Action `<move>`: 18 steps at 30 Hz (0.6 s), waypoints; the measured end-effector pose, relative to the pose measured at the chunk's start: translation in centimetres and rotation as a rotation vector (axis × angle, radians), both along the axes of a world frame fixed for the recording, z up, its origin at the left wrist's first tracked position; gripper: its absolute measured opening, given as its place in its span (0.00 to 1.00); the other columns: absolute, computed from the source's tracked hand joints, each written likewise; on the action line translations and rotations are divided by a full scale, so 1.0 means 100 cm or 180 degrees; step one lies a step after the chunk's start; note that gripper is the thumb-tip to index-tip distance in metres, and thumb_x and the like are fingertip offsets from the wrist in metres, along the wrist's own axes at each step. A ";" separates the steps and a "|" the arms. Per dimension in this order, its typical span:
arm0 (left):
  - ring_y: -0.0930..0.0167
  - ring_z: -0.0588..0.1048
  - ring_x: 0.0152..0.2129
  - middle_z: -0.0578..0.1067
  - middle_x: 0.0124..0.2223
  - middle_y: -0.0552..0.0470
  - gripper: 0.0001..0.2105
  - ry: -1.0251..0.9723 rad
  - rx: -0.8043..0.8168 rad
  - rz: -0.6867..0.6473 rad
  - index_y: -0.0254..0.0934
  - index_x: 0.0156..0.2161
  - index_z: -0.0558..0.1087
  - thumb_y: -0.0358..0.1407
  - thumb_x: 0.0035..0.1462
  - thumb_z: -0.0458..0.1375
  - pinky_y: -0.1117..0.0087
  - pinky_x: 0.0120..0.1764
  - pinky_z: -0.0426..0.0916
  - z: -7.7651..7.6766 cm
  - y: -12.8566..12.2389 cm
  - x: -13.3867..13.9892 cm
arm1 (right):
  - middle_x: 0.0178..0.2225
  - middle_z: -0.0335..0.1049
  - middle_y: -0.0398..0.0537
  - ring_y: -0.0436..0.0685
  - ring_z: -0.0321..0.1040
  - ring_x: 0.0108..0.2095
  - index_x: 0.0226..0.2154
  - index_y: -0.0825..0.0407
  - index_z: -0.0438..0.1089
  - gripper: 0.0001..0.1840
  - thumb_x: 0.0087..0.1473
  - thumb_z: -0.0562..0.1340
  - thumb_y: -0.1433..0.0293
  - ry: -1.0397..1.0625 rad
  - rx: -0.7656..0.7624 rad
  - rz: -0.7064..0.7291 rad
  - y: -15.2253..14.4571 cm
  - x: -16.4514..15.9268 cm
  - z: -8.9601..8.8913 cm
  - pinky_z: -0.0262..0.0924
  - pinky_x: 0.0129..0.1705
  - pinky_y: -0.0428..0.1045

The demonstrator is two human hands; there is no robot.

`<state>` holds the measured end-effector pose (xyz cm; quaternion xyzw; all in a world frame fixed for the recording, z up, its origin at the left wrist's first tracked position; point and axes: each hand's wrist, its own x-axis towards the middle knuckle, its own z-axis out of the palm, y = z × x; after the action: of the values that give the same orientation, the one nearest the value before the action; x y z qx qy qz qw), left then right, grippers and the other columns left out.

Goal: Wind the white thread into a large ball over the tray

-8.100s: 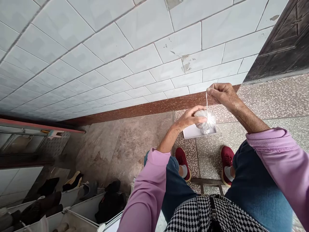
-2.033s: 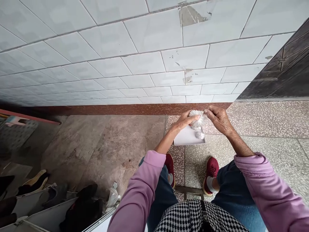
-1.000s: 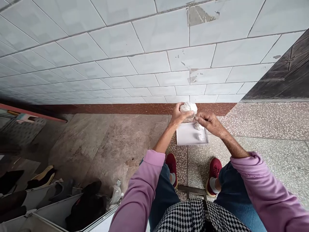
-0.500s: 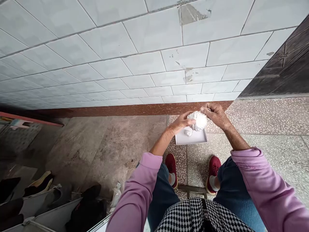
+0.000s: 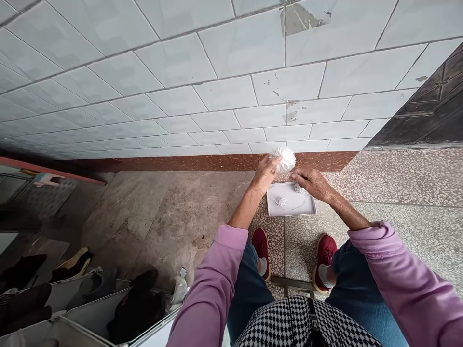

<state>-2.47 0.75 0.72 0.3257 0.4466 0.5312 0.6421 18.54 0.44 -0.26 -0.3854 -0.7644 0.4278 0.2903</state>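
Note:
My left hand is closed around a white ball of yarn, held up before the foot of the wall. Close to the ball's lower right, my right hand pinches thumb and fingers together on what looks like a thin white strand; the strand itself is hard to see. Below both hands, a shallow white tray lies on the floor. In it sit one small ball of white thread on the left and another small ball, partly covered by my right hand. A thin thread curves across the tray bottom.
A white tiled wall with a brown base strip rises ahead. My red shoes are on the speckled floor. Open bins with dark items stand at lower left, beside a clear plastic bag. A dark door is at right.
The yarn ball and my left hand have moved left and upward. My right hand has come down from the ball's upper right to its lower right, exposing more of the tray.

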 end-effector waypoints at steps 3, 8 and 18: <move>0.61 0.81 0.48 0.83 0.48 0.48 0.35 0.0817 0.0077 0.0270 0.41 0.49 0.76 0.55 0.37 0.79 0.63 0.49 0.74 -0.007 0.007 -0.009 | 0.25 0.65 0.41 0.52 0.58 0.26 0.31 0.50 0.74 0.28 0.70 0.63 0.45 0.0320 -0.0391 0.0400 -0.009 -0.003 0.009 0.53 0.32 0.51; 0.56 0.80 0.52 0.83 0.53 0.42 0.38 0.1968 0.0293 0.0046 0.37 0.53 0.77 0.49 0.35 0.80 0.57 0.56 0.72 -0.014 0.005 -0.016 | 0.22 0.58 0.36 0.49 0.49 0.22 0.33 0.50 0.77 0.31 0.63 0.70 0.38 0.0985 -0.0798 0.0245 -0.010 0.005 0.030 0.44 0.25 0.49; 0.62 0.79 0.45 0.82 0.50 0.43 0.31 0.1054 0.0352 -0.1702 0.37 0.52 0.80 0.57 0.50 0.74 0.62 0.47 0.72 0.002 -0.020 0.005 | 0.17 0.58 0.37 0.48 0.50 0.20 0.23 0.48 0.68 0.36 0.57 0.73 0.36 0.1171 -0.0460 -0.0530 0.006 0.027 0.029 0.45 0.22 0.49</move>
<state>-1.95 -1.26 0.90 0.5480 0.4141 0.3068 0.6589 21.21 1.08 2.62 -0.3824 -0.6314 0.5192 0.4308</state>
